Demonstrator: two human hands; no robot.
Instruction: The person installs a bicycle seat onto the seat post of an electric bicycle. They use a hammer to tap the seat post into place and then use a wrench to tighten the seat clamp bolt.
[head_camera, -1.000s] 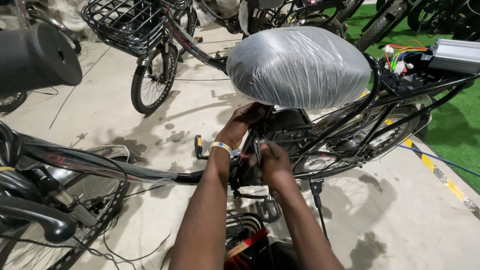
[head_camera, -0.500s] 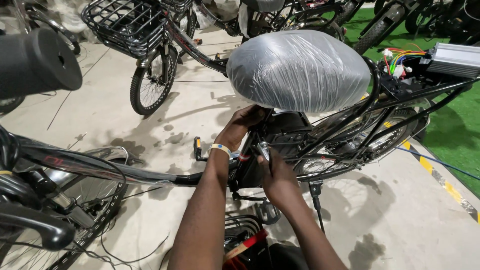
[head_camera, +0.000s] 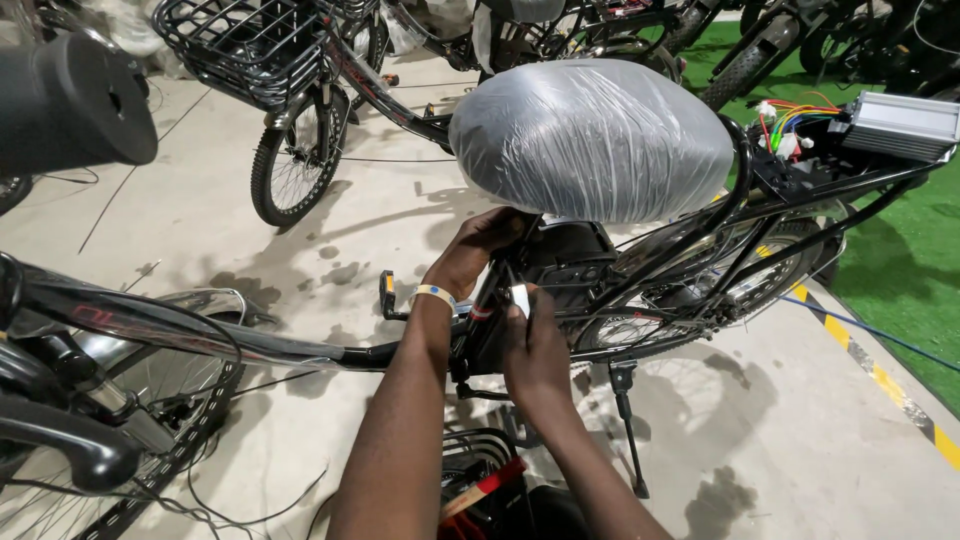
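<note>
Under the plastic-wrapped saddle, both hands work at the black bicycle frame. Left hand, wristband on, reaches up just below the saddle's front edge, fingers curled round the seat tube; grip looks closed. Right hand, lower and right of it, pinches a small pale part against the tube. Judgement: part is light, rigid, easily dropped; hold it by its edges. Frame is stiff and heavy, propped on its kickstand.
</note>
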